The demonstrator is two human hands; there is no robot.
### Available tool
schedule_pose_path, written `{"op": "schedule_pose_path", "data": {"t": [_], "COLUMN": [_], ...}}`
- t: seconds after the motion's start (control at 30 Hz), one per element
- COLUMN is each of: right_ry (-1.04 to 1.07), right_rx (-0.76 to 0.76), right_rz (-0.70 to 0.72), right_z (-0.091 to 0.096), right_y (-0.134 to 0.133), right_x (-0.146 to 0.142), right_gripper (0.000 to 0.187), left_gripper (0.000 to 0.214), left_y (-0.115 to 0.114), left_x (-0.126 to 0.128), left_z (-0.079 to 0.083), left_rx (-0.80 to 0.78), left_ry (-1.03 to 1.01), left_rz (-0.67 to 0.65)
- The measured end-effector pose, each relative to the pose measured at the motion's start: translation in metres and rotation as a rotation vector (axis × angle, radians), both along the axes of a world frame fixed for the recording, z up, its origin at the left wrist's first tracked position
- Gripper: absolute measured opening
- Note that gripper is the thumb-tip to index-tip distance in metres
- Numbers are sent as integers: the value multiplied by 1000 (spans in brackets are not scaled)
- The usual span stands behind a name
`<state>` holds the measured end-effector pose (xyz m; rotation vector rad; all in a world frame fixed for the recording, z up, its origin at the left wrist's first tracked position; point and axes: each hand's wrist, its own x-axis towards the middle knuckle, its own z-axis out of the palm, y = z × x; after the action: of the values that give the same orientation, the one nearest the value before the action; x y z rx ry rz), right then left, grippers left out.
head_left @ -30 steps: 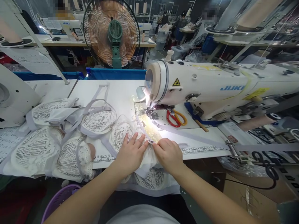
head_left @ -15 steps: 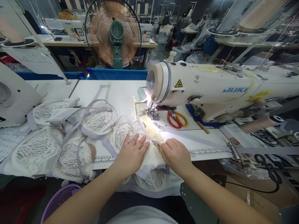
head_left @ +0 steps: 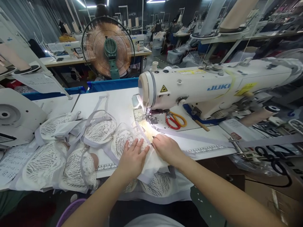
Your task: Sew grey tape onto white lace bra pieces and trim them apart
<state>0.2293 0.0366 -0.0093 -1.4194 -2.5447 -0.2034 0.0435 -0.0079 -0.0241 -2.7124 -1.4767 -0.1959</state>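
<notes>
My left hand [head_left: 133, 157] lies flat, fingers spread, on a white lace bra [head_left: 122, 140] in front of the sewing machine's needle area. Close beside it, my right hand [head_left: 167, 150] is closed in a pinch on the bra's edge; a small dark bit shows at its fingertips, too small to name. Part of the bra hangs over the table's front edge, with a lace cup [head_left: 158, 186] below my hands. A lilac elastic band [head_left: 201, 138] runs from the machine toward a guide on the right. The machine's lamp lights the presser foot [head_left: 150, 118].
The white sewing machine [head_left: 189, 85] spans the right. Red-and-orange scissors [head_left: 175, 120] lie under its arm. More lace bras [head_left: 44, 160] are heaped at left, by a printed sheet [head_left: 11, 164]. A fan [head_left: 109, 47] stands behind the table; a purple basket [head_left: 69, 212] is below.
The head view has shifted, tilting up slightly. My right hand has moved nearer the left, still pinching the bra's edge. The left hand remains flat on the lace.
</notes>
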Motion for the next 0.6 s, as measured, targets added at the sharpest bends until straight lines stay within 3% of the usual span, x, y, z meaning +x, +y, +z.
{"op": "schedule_pose_path", "data": {"t": [0.33,0.43,0.6], "right_ry": [131,167,247], "right_rx": [70,103,157], "right_rz": [-169,-271,-319], "right_z": [-1,6,30], "right_y": [12,16,3], "right_x": [20,34,77], "right_gripper": [14,17,17], "left_gripper": [45,45,45], "left_y": [0,-1,-2], "left_x": [4,3,2], "left_z": [2,3,5], "left_rx": [-30,-27,-40], "left_ry": [128,129,112], "left_rz": [12,10,5]}}
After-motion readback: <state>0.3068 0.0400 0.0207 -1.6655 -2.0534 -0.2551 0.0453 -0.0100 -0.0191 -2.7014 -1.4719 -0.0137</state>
